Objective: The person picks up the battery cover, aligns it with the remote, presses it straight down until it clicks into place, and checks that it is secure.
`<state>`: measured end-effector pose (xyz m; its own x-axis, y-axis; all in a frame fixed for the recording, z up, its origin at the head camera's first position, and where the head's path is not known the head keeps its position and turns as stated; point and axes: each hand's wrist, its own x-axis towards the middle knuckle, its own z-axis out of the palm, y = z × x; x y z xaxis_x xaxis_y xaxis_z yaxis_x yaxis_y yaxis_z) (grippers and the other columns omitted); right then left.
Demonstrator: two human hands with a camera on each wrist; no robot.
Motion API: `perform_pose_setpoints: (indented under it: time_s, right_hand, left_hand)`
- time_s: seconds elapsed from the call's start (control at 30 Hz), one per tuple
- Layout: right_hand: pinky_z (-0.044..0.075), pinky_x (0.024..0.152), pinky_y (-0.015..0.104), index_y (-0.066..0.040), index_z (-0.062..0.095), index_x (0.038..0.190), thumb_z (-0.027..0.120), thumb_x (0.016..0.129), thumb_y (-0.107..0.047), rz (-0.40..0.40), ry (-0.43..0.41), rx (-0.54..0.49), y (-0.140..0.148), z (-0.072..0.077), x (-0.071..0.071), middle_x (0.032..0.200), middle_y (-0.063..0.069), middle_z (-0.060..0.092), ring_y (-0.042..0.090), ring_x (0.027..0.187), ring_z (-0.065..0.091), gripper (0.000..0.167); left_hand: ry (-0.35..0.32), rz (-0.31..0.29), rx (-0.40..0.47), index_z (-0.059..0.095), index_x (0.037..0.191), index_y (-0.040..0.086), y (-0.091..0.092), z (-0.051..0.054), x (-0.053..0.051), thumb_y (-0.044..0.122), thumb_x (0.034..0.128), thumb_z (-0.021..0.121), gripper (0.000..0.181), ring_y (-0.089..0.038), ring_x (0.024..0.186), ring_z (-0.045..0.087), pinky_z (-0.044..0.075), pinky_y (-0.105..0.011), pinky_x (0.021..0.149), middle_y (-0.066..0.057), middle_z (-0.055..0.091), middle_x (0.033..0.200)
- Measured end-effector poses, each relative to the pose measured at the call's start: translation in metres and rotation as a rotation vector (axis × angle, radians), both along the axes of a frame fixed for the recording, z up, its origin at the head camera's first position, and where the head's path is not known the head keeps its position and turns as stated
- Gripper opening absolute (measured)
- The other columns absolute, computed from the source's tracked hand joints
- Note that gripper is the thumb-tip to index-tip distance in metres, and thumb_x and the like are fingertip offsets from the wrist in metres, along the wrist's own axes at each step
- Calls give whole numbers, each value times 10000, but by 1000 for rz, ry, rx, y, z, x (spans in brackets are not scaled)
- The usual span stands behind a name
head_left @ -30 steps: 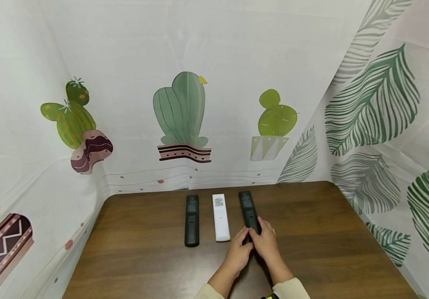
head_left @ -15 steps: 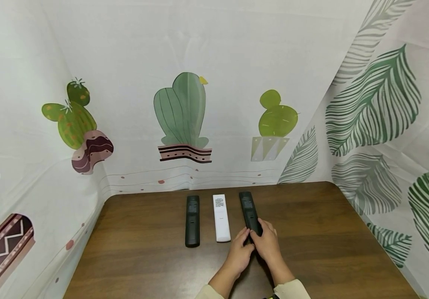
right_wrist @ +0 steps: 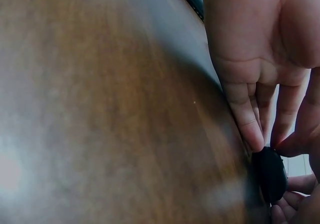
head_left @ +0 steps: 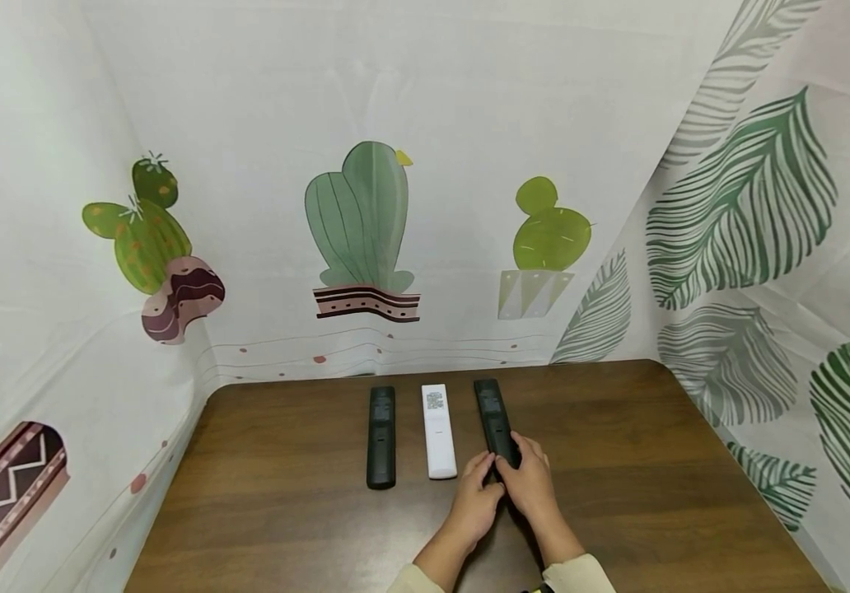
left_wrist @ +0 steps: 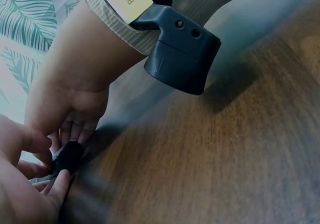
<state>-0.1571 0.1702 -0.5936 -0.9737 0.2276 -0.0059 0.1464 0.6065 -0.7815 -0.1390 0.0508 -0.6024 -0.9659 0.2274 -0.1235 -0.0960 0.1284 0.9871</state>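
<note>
Three remote controls lie back up in a row on the wooden table. Both hands are at the near end of the rightmost black remote control [head_left: 492, 408]. My left hand [head_left: 474, 504] holds its left side, the fingertips along the edge and the thumb near the end. On the other side my right hand [head_left: 530, 482] grips it, fingers along the right edge and thumb toward the top. Its dark rounded end [left_wrist: 68, 156] shows between the fingers in the left wrist view. To the left lie a white remote control [head_left: 438, 436] and another black remote control [head_left: 380, 441], both untouched.
The brown table [head_left: 277, 494] has rounded far corners. Behind it and at both sides hangs a white cloth [head_left: 455, 99] printed with cacti and leaves. A black wrist camera [left_wrist: 182, 59] with a yellow label sits on the right wrist.
</note>
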Motion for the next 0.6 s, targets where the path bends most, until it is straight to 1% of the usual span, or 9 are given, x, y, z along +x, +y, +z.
perform_pose_setpoints:
  time_s: [0.17,0.37,0.47,0.6]
  right_hand:
    - [401,1093,586,45,466,1466,643,944,-189,13,-3,-1,-1,2,0,1491,285,451,443,1347,415,599]
    - [401,1094,588,42,457,1472,638,952,-190,20,-10,2,0,2,1,1497,286,439,443,1355,406,597]
    - [397,1102,585,42,463,1468,641,949,-191,18,-5,3,0,1,0,1494,284,444,441,1357,409,596]
    - [402,1094,583,35,481,1456,647,946,-192,14,9,-5,1,1,-1,1474,283,461,440,1336,438,583]
  left_hand:
    - [10,8,-7,438,1480,-66,-1,1,0,67,890,569,619,-367,1458,333,347,-509,1152,-175,373,1583]
    - [4,5,-3,412,1490,-79,0,1,2,71,894,568,634,-309,1355,401,365,-458,1114,-180,366,1580]
    - [0,12,1,422,1486,-74,-1,2,3,80,881,582,645,-321,1375,407,367,-477,1125,-183,388,1559]
    - [-9,24,1,445,1476,-62,-3,4,4,118,878,607,645,-339,1375,438,348,-530,1147,-170,446,1488]
